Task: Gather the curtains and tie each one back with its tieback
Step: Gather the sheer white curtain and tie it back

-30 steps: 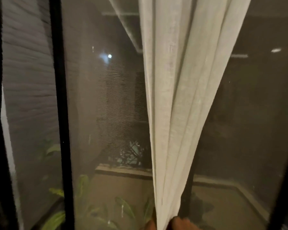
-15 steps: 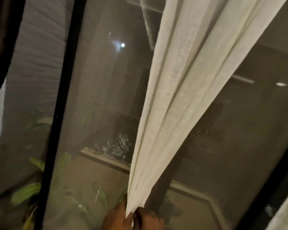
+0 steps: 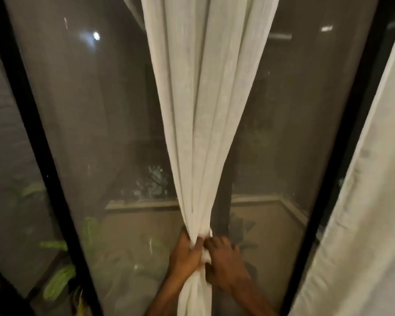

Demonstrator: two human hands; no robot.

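A white sheer curtain [image 3: 205, 106] hangs in front of a dark glass door and is bunched into a narrow waist low in the view. A white fabric tieback [image 3: 207, 233] wraps that waist, with a bit of it showing between my hands. My left hand [image 3: 186, 254] grips the gathered cloth from the left, fingers curled round it. From the right, my right hand [image 3: 224, 258] meets it, fingers bent onto the tieback and cloth. Below my hands the curtain falls out of view.
A second white curtain [image 3: 360, 201] hangs along the right edge. Black door frames [image 3: 48, 179] run diagonally left and right of the glass [image 3: 100, 110]. Green plants [image 3: 59, 279] show outside, lower left.
The view has dropped and levelled, so both hands and forearms now show fully. The curtain, slanted half a second ago, hangs straight again with its waist held between my hands.
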